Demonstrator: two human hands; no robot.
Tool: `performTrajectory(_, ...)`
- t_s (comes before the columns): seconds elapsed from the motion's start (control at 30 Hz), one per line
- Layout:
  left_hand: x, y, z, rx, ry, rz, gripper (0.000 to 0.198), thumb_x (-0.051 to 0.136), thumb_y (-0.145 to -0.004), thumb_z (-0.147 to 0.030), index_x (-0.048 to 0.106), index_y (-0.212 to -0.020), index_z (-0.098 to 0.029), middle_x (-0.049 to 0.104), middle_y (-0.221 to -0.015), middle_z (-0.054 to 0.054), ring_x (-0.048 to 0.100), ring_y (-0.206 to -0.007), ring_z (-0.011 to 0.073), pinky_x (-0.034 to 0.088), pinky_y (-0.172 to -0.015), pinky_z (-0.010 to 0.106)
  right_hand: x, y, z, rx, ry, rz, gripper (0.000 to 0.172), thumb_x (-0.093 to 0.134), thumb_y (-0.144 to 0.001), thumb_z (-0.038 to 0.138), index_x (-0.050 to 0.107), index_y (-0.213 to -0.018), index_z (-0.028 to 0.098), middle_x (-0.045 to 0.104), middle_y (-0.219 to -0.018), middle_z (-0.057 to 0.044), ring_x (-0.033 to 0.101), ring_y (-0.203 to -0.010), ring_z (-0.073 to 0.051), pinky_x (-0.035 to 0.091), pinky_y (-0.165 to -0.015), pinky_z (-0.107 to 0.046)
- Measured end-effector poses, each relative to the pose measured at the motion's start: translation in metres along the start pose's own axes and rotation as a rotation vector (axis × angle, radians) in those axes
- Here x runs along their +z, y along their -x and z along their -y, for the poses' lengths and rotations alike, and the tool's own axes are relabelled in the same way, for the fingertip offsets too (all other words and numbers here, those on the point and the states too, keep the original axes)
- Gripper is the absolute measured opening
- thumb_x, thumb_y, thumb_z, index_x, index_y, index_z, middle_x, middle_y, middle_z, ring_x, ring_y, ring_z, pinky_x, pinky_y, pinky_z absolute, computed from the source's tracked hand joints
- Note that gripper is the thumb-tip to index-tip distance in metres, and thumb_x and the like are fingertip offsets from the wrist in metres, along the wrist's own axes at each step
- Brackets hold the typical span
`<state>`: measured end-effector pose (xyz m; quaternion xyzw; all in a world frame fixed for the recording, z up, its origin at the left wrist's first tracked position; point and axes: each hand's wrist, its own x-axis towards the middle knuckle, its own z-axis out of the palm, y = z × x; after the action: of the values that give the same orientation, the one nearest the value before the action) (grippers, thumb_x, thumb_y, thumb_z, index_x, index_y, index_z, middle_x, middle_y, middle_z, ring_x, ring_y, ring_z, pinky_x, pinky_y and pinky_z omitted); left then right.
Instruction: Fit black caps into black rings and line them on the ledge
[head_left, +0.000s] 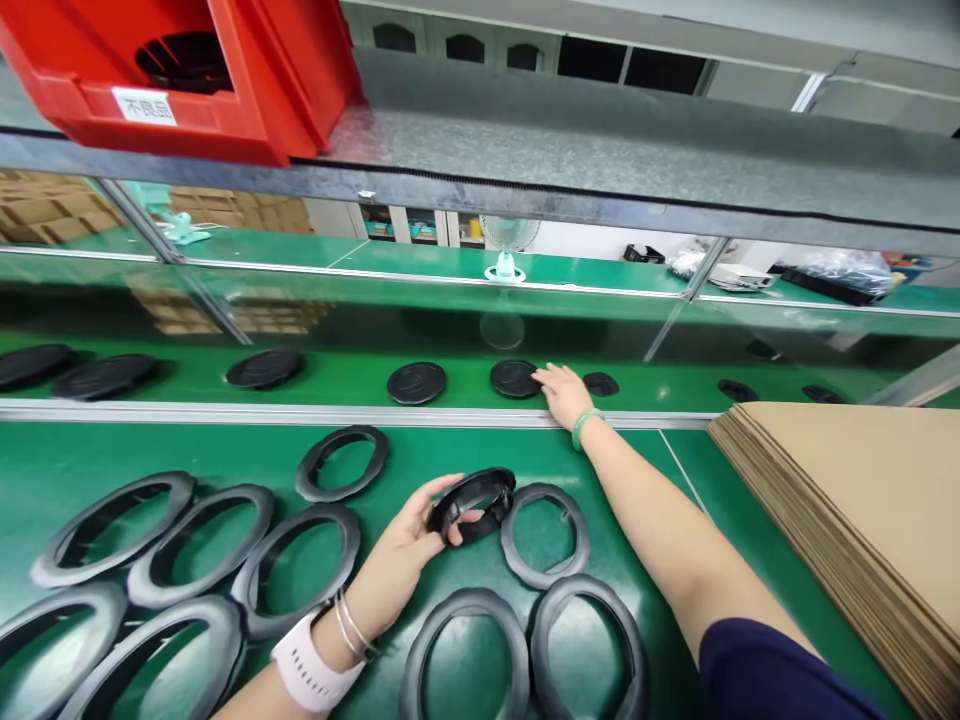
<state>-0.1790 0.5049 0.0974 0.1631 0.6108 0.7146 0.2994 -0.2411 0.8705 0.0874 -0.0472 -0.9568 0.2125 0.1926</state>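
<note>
Beyond the metal rail (pixel 360 413), a black disc (pixel 514 378) lies just left of the nearer right hand (pixel 564 394), whose grip I cannot tell; before the rail, the left hand (pixel 416 525) holds a tilted black ring (pixel 484 488).

One shiny black, plastic-looking round ring (pixel 496 482) with an open middle is held tilted over the green worktop (pixel 420 450), and one black, plastic-looking round disc (pixel 513 378) lies flat on the green strip (pixel 345 388) beyond it.
</note>
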Motion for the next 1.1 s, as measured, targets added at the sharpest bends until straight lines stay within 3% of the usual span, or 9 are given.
performTrajectory(0.07,0.003,0.000,0.000,-0.028,0.043,0.013,0.062,0.066,-0.069,-0.014,0.051,-0.129,-0.022,0.061,-0.070,-0.003,0.067,-0.112,0.0314,0.042,-0.106,0.043,-0.015,0.004,-0.027,0.150,0.088,-0.049,0.046,0.046,-0.092,0.000,0.063,-0.133,0.013,0.052,-0.144,-0.010,0.034,-0.143,-0.022,0.017,-0.125,-0.040)
performTrajectory(0.17,0.005,0.001,-0.004,-0.093,0.063,0.057,0.060,0.072,-0.065,-0.013,0.056,-0.122,-0.021,0.066,-0.079,-0.001,0.065,-0.115,0.0334,0.045,-0.103,0.043,-0.032,0.007,-0.065,0.375,0.174,-0.066,0.043,0.052,-0.088,0.003,0.064,-0.129,0.007,0.055,-0.138,-0.017,0.045,-0.134,-0.028,0.027,-0.120,-0.043)
performTrajectory(0.27,0.004,0.003,-0.010,-0.214,0.137,0.049,0.047,0.074,-0.076,-0.035,0.060,-0.118,-0.019,0.069,-0.090,0.005,0.066,-0.113,0.0358,0.051,-0.093,0.043,-0.034,0.005,-0.084,0.489,0.206,-0.048,0.035,0.054,-0.090,0.009,0.070,-0.122,0.010,0.061,-0.129,-0.016,0.055,-0.122,-0.027,0.039,-0.111,-0.039)
performTrajectory(0.37,0.002,0.005,-0.013,-0.275,0.214,0.003,0.051,0.062,-0.086,-0.058,0.063,-0.113,-0.016,0.067,-0.080,0.006,0.068,-0.106,0.0367,0.054,-0.088,0.044,-0.030,0.003,-0.087,0.536,0.234,-0.064,0.028,0.056,-0.092,0.014,0.075,-0.113,0.014,0.064,-0.123,-0.012,0.057,-0.116,-0.026,0.043,-0.104,-0.034)
performTrajectory(0.47,0.001,0.003,-0.011,-0.238,0.244,-0.023,0.045,0.069,-0.084,-0.053,0.066,-0.108,-0.015,0.069,-0.082,0.006,0.068,-0.108,0.0348,0.053,-0.095,0.045,-0.030,0.002,-0.084,0.586,0.258,-0.092,0.022,0.065,-0.091,0.022,0.077,-0.108,0.015,0.065,-0.114,-0.013,0.058,-0.112,-0.027,0.045,-0.099,-0.034)
performTrajectory(0.67,0.001,-0.003,-0.006,-0.139,0.181,-0.082,0.042,0.084,-0.072,-0.037,0.069,-0.106,-0.018,0.071,-0.120,0.010,0.058,-0.126,0.0306,0.041,-0.113,0.043,-0.034,0.001,-0.078,0.636,0.234,-0.099,0.013,0.072,-0.091,0.026,0.076,-0.098,0.016,0.068,-0.105,-0.009,0.061,-0.102,-0.023,0.047,-0.095,-0.034)
performTrajectory(0.9,-0.004,-0.001,-0.005,-0.138,0.071,-0.076,0.032,0.075,-0.074,-0.034,0.071,-0.099,-0.013,0.073,-0.111,0.013,0.064,-0.112,0.0298,0.048,-0.102,0.042,-0.044,0.007,-0.062,0.609,0.093,-0.169,0.009,0.073,-0.088,0.018,0.074,-0.081,0.012,0.068,-0.084,-0.006,0.063,-0.082,-0.019,0.049,-0.083,-0.033)
performTrajectory(1.0,-0.003,-0.003,-0.002,-0.118,-0.049,-0.105,0.033,0.078,-0.068,-0.029,0.065,-0.094,-0.014,0.074,-0.100,0.011,0.068,-0.095,0.0258,0.053,-0.090,0.039,-0.043,0.008,-0.035,0.519,0.000,-0.291,0.011,0.072,-0.089,0.018,0.076,-0.087,0.009,0.068,-0.093,-0.012,0.061,-0.084,-0.020,0.046,-0.084,-0.032)
performTrajectory(1.1,-0.003,-0.006,0.002,-0.060,-0.129,-0.176,0.044,0.083,-0.059,-0.022,0.054,-0.092,-0.018,0.076,-0.094,0.008,0.070,-0.093,0.0252,0.054,-0.086,0.039,-0.034,0.013,0.018,0.316,-0.140,-0.337,0.010,0.072,-0.089,0.019,0.077,-0.092,0.011,0.067,-0.091,-0.009,0.060,-0.084,-0.017,0.046,-0.084,-0.030)
